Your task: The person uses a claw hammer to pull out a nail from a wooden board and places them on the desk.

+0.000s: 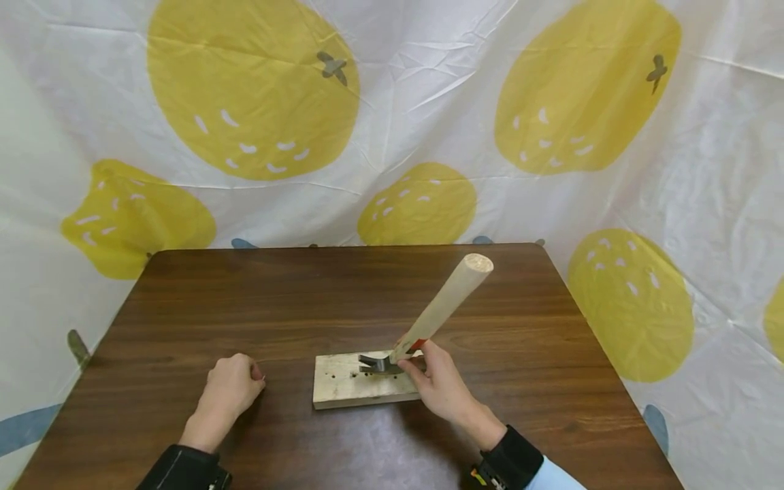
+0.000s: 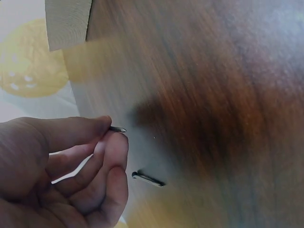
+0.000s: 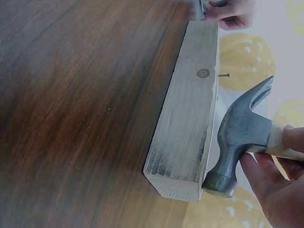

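My right hand (image 1: 444,384) grips a claw hammer by its pale wooden handle (image 1: 444,306), close to the head. The handle slants up and away, and the dark metal head (image 3: 244,126) is over the right half of a pale wooden block (image 1: 333,391). In the right wrist view a nail (image 3: 224,75) sticks out of the block's face. To the left of the block, my left hand (image 1: 229,391) pinches a small nail (image 2: 118,128) between thumb and forefinger, its tip showing. A loose nail (image 2: 149,179) lies on the table near those fingers.
The brown wood-grain table (image 1: 275,292) carries the block near its middle. Several dark holes or marks dot the block's top. Behind and beside the table hangs a white cloth (image 1: 422,88) with yellow fruit prints.
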Tool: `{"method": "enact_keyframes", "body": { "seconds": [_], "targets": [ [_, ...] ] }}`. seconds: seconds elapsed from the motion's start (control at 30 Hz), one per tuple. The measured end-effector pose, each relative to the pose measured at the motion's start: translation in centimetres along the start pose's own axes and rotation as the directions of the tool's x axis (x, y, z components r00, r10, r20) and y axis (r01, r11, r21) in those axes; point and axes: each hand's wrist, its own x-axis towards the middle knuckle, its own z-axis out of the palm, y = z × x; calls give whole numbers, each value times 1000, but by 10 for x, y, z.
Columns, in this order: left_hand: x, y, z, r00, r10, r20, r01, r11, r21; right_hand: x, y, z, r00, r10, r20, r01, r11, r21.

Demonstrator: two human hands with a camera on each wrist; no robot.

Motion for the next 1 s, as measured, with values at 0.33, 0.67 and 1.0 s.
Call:
{"method": "enact_keyframes", "body": {
  "seconds": [0.33,0.67,1.0],
  "targets": [
    [1,-4,0,1000,-17,23,17,1000,0,1,2,-1,1000,-11,-2,11,1000,-21],
    [3,-11,0,999,-36,1,36,999,1,2,-1,-5,1000,15,-3,-15,990,-140],
    [8,-17,-3,997,-77,-14,77,997,3,5,-4,-7,1000,10,21,-6,984,-177]
  ]
}}
